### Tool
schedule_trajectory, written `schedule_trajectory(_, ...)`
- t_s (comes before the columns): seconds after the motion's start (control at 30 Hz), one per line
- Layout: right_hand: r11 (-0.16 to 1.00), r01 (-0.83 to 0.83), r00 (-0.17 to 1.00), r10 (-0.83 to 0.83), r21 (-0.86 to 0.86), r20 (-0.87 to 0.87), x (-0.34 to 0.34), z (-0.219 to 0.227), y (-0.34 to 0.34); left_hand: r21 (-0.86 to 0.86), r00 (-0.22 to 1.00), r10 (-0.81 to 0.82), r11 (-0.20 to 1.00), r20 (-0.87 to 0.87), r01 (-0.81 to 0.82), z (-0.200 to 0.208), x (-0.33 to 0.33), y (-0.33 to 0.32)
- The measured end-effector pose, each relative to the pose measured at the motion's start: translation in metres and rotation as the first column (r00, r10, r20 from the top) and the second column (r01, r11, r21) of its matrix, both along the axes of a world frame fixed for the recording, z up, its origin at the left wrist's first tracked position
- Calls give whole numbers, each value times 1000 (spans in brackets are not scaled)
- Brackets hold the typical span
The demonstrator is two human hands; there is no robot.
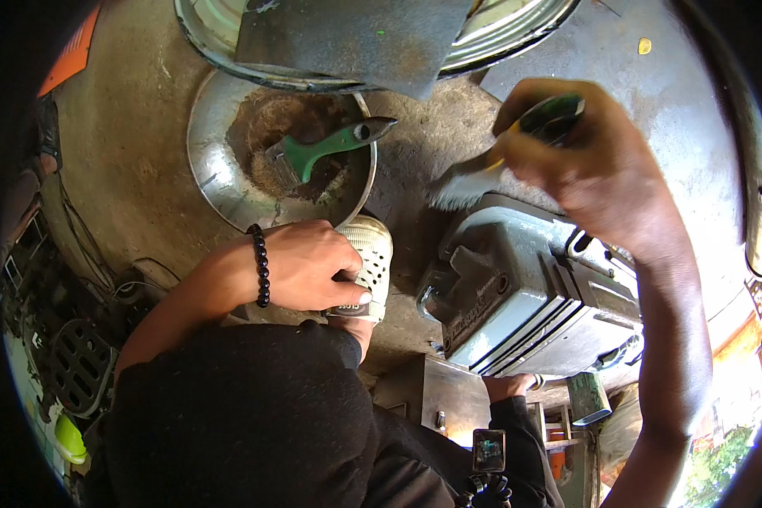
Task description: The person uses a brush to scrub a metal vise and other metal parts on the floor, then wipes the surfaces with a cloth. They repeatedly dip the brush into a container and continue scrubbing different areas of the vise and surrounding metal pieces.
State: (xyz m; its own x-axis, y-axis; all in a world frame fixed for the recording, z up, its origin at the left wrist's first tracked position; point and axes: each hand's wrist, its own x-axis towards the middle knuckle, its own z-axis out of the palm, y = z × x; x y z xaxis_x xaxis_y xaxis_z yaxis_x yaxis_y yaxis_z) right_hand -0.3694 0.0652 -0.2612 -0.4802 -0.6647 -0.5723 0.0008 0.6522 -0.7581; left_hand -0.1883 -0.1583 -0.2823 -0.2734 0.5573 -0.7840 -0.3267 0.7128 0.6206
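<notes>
My right hand (588, 161) is closed around a paintbrush (470, 182) with pale grey bristles and a dark green handle end. The bristles hang just above the near corner of a grey ribbed hard case (525, 296); whether they touch it I cannot tell. Over my light clog (368, 254) rests my left hand (309, 267), its fingers curled in a loose fist with nothing visible in it. A black bead bracelet (261, 267) circles that wrist. Ahead of it, a wide metal bowl (216, 157) holds a second brush (330, 152) with a green handle.
A large round metal tray (516, 42) stands at the far side, with a dark flat sheet (347, 42) lying across it. Beside my legs is a metal box (457, 394). Cables and a black slotted plastic piece (82, 366) lie at the left. A small screen device (488, 450) sits near my lap.
</notes>
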Motion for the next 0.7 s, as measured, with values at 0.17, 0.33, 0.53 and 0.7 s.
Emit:
schedule_trajectory(0.17,979,-203,969,204,23,-142,21,-19,1,24,998,57,998,-40,-56,2,3,4)
schedule_trajectory(0.33,993,-106,962,114,45,-247,9,-19,31,20,999,29,999,-19,-28,0,3,5)
schedule_trajectory(0.53,936,128,990,-102,328,-95,-24,-1,78,28,999,38,999,-27,-37,-2,-2,5)
schedule_trajectory(0.7,961,257,966,-252,100,-60,-12,3,74,35,1000,-6,999,-18,7,-3,-6,8)
